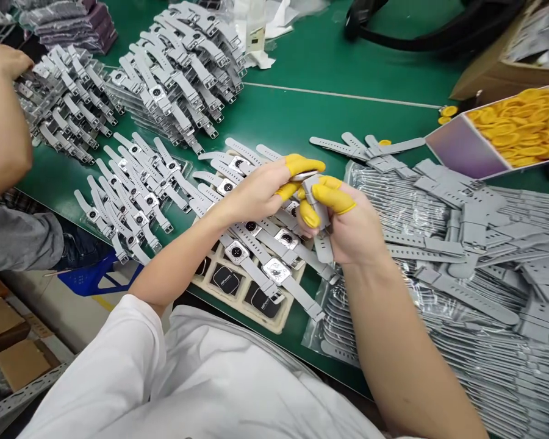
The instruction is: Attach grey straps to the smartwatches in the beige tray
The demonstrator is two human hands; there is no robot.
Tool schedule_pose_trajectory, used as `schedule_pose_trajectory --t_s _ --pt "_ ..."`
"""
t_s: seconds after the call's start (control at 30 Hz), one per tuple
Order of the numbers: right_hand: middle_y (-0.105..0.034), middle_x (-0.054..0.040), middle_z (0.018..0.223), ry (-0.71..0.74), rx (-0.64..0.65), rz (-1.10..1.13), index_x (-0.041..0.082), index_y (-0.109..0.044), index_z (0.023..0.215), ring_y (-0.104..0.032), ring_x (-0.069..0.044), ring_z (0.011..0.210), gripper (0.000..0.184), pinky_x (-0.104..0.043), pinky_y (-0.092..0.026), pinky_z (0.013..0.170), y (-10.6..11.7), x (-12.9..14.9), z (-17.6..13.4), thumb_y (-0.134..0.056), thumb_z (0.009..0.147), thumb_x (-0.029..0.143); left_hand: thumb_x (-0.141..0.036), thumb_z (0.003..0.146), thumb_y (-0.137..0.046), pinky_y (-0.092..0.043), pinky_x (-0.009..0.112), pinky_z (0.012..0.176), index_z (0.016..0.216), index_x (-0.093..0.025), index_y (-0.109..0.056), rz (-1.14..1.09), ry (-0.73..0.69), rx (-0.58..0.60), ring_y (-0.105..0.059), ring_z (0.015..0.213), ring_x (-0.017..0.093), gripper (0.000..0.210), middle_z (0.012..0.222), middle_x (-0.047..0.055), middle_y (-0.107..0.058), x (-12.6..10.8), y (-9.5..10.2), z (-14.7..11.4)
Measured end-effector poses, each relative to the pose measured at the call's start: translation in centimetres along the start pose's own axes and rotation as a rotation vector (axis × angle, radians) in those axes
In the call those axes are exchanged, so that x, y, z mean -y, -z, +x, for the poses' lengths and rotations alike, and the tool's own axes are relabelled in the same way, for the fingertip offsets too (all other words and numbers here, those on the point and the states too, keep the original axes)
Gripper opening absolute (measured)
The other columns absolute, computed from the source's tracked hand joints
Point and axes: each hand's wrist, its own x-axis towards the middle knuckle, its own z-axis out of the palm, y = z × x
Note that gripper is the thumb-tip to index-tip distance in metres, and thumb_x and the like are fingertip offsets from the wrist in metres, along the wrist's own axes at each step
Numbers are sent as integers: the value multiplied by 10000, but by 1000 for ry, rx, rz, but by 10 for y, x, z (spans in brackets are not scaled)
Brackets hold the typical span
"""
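Observation:
My left hand point(269, 186), in yellow finger cots, pinches a smartwatch case point(304, 175) seen nearly edge-on. On its right side, my right hand point(343, 210), also in yellow finger cots, is closed round a grey watch strap point(319, 210) held against the case. Whether strap and case are joined I cannot tell. Beneath both hands, several smartwatches with grey straps point(236, 251) lie across a cream tray point(274, 323). Black square pieces point(225, 278) sit in the tray's front compartments. To the right lie loose grey straps point(466, 292) on clear plastic bags.
Stacked strapped watches point(174, 73) stand at the back left, with a spread group point(135, 195) nearer. A box of yellow finger cots point(521, 128) is at right. Another person's arm point(2, 122) reaches in from the left. A blue stool point(91, 274) is below the table edge.

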Motion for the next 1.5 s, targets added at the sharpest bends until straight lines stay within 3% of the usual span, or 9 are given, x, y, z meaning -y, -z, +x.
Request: schedule_pose_trajectory --t_s 0.27,0.53,0.73,1.13,1.3,1.5 --pt "-573 36 545 -22 46 22 222 -604 806 -460 -106 409 299 -252 -377 415 4 -3 2 -772 834 468 -80 907 -448 -525 444 1093 1385 -215 -615 1 -34 -11 -634 1294 248 524 1391 100 -685 1 2 -2" --pt "-547 45 517 -16 19 129 222 -610 820 -423 -108 398 244 -247 -353 399 8 0 6 -746 842 424 -170 1008 -451 -542 407 1040 1373 -198 -610 5 26 -92 -666 1201 232 399 1302 118 -712 -8 2 -1" --pt "-604 11 513 -63 180 82 202 -605 772 -482 -112 400 360 -245 -380 428 9 -1 4 -764 850 516 -97 914 -452 -544 427 1056 1405 -223 -592 17 -52 -17 -654 1222 237 525 1334 107 -693 -4 5 -2" --pt "-584 16 489 -83 77 286 199 -605 763 -434 -111 379 280 -232 -372 390 5 -7 12 -755 841 421 -126 988 -400 -525 436 1094 1414 -213 -583 82 19 -57 -617 1259 252 472 1346 124 -655 -11 5 -4" --pt "-576 7 479 -121 97 326 185 -602 702 -418 -100 372 308 -224 -373 374 9 -4 15 -781 825 403 -262 1060 -386 -516 437 1102 1440 -232 -560 -15 64 12 -609 1244 256 419 1357 123 -629 -15 10 -3" --pt "-570 16 471 -197 131 337 179 -619 700 -386 -80 363 346 -204 -350 351 16 -1 17 -858 774 418 -276 1050 -401 -545 433 1011 1358 -210 -620 88 72 48 -624 1110 256 383 1212 126 -664 -12 10 -1"
